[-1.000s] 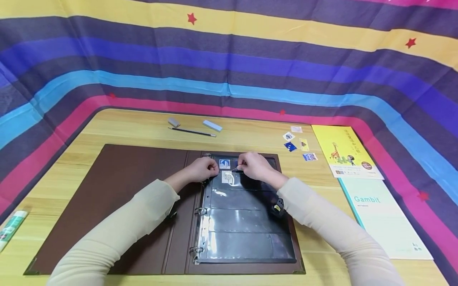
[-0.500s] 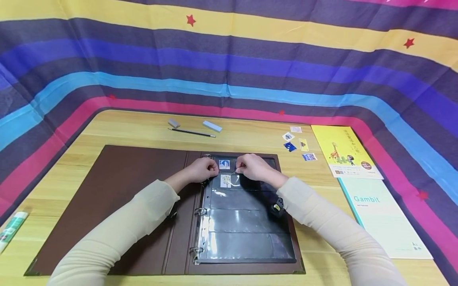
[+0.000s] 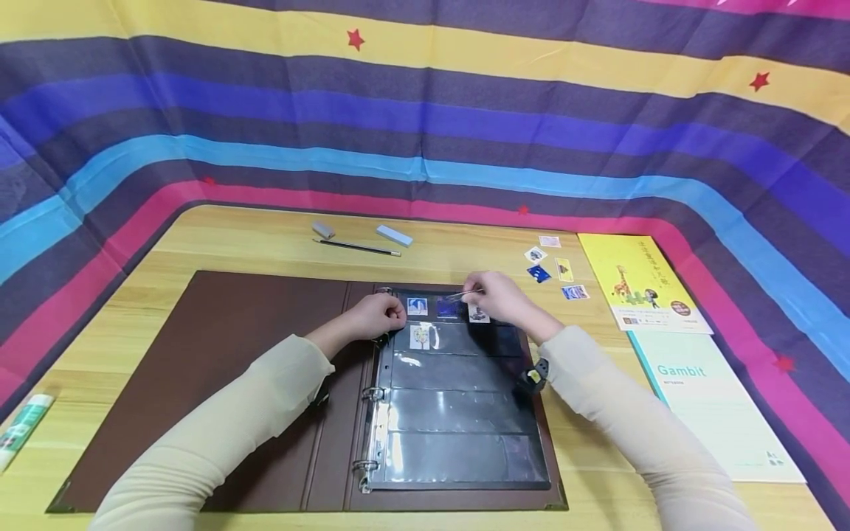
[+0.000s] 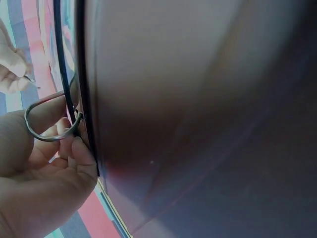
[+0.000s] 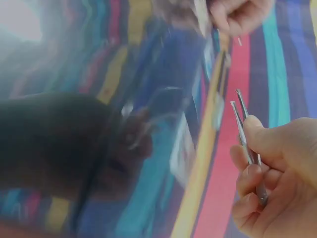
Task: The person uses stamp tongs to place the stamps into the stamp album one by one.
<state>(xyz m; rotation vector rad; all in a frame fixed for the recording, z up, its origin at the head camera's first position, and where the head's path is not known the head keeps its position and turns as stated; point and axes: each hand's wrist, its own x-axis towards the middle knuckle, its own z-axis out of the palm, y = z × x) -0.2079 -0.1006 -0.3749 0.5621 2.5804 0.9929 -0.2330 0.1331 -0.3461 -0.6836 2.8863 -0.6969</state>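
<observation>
Aloft, right hand [image 3: 499, 299] curled round tweezers [image 5: 249, 154], left hand [image 3: 373, 316] pinching album page [image 3: 461, 409]

Behind the desk [image 3: 265, 254], striped cloth [image 3: 425, 118] with red stars [image 3: 356, 39]; on top, black pencil [image 3: 357, 248] near pale block [image 3: 395, 235], yellow booklet [image 3: 640, 284] touching Gambit notebook [image 3: 717, 405], green-and-white tube [image 3: 23, 430] far left.

Tweezers [image 5: 249, 155] now farther right

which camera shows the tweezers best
The right wrist view: tweezers appear close up, tips apart, in the right hand. The head view shows a thin glint; the left wrist view, a small tip.
</observation>
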